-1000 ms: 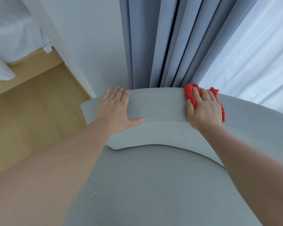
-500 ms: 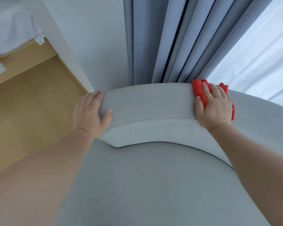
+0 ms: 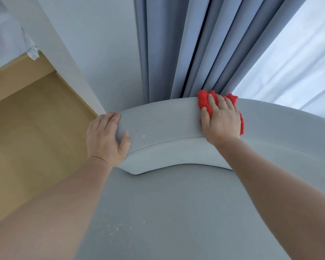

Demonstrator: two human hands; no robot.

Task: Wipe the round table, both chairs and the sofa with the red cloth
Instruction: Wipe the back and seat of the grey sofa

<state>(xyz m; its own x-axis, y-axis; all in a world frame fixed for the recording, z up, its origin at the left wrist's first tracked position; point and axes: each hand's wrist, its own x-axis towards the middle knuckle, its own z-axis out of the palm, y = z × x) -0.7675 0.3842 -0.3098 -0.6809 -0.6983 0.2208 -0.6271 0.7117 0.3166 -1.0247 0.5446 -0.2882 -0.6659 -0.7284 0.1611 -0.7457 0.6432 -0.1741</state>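
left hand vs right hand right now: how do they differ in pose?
The left hand curls its fingers round the end of the grey backrest; the right hand lies flat on its top. The left hand holds no cloth; the right hand presses the red cloth under straight fingers. Both rest on the same backrest.
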